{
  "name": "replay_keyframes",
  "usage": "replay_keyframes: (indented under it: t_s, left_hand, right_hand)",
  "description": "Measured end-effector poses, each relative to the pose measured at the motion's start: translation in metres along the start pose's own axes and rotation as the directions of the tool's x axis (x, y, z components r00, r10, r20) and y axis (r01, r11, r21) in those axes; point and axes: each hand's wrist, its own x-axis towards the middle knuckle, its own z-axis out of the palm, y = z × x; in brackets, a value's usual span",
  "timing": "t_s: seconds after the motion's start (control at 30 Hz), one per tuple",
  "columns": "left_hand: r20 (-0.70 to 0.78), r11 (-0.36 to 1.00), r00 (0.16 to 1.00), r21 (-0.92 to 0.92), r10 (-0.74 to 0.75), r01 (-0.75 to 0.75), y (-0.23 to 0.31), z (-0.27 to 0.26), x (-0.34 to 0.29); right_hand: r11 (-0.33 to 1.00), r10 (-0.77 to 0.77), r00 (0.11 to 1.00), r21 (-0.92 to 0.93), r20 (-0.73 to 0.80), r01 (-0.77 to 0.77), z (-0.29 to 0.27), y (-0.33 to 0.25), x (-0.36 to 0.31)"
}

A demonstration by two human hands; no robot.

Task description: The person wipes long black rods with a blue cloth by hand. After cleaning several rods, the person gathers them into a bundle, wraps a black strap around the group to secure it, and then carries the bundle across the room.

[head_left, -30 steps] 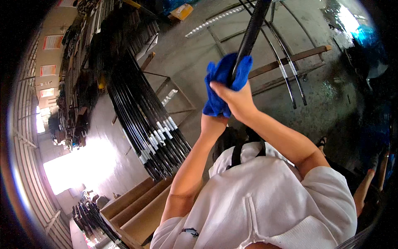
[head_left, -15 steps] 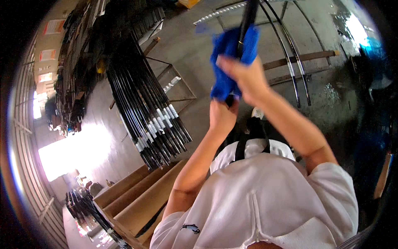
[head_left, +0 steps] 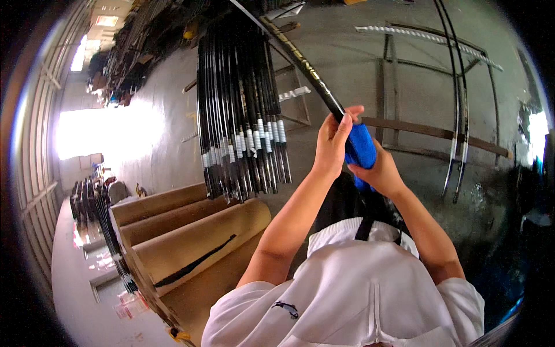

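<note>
A long, glossy black rod [head_left: 306, 69] with gold lettering slants from the upper left down to my hands. My left hand [head_left: 332, 144] is closed around it just above a blue cloth [head_left: 361, 144], with the thumb along the shaft and the fingertips showing beyond it. Lower down, my right hand [head_left: 383, 173] grips the cloth, which is wrapped around the rod's near end. That end is hidden by the cloth and my fingers.
Many similar black rods [head_left: 240, 110] with white bands lie side by side on a rack at left. Below them are large brown rolls [head_left: 196, 248] in a wooden-edged box. At right, two rods [head_left: 454, 115] rest across a metal frame with a wooden bar [head_left: 428, 130].
The rod has swung from pointing away to slanting toward the upper left. Both hands have come closer to my body, and my left hand now grips above the cloth, my right hand below.
</note>
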Motion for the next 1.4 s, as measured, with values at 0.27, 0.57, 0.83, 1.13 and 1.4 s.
replay_keyframes:
  t_s: [0.27, 0.57, 0.83, 1.13, 1.4]
  left_hand:
    - [-0.550, 0.988, 0.825, -0.146, -0.127, 0.054, -0.019, -0.151, 0.081]
    - [-0.496, 0.312, 0.852, 0.847, 0.168, 0.431, -0.168, -0.263, 0.105]
    - [-0.510, 0.136, 0.813, 0.860, 0.282, 0.492, -0.236, -0.315, 0.128]
    - [-0.444, 0.027, 0.872, 0.893, 0.205, 0.448, -0.220, -0.308, 0.134]
    - [0.034, -0.033, 0.924, 0.999, 0.381, -0.023, -0.204, -0.222, 0.135]
  right_hand:
    - [0.860, 0.332, 0.912, -0.474, 0.243, -0.187, 0.024, 0.107, -0.040]
    - [0.819, 0.513, 0.800, -0.099, -0.310, -0.564, -0.025, 0.150, -0.026]
    - [0.754, 0.601, 0.729, -0.069, -0.328, -0.653, 0.016, 0.160, -0.047]
    - [0.751, 0.601, 0.734, -0.089, -0.317, -0.654, 0.040, 0.164, -0.049]
    - [0.758, 0.646, 0.688, 0.170, -0.331, -0.630, 0.022, 0.218, -0.116]
